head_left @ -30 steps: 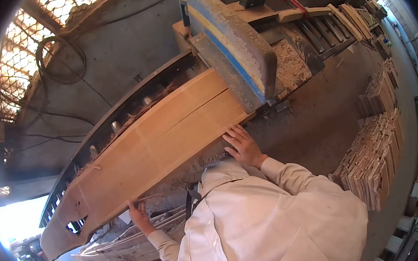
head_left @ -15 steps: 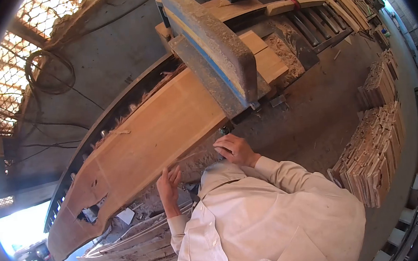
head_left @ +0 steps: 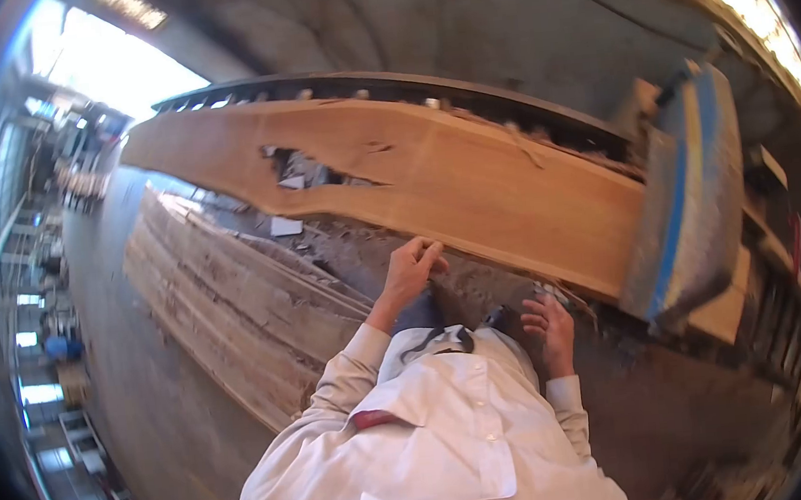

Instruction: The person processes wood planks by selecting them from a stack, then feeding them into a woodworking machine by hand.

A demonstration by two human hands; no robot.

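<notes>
A long wooden slab (head_left: 501, 198) lies across the bench in front of me, with a ragged hole toward its left end. Its right end runs under a dusty grey machine housing (head_left: 691, 196) with a blue and a yellow stripe. My left hand (head_left: 412, 270) is close to the slab's near edge, fingers loosely bent, with nothing visible in it. Lower and to the right, near the machine, my right hand (head_left: 550, 324) has its fingers apart and holds nothing.
Rough-edged boards (head_left: 223, 294) are stacked on the floor at my left. A dark rail with rollers (head_left: 541, 109) runs behind the slab. Wood shavings lie along its far edge. A white piece (head_left: 286, 226) shows below the slab near the hole.
My view has swung left, so the slab's far-left end and the board stack show more fully and the machine sits at the right. My right hand's fingers have spread.
</notes>
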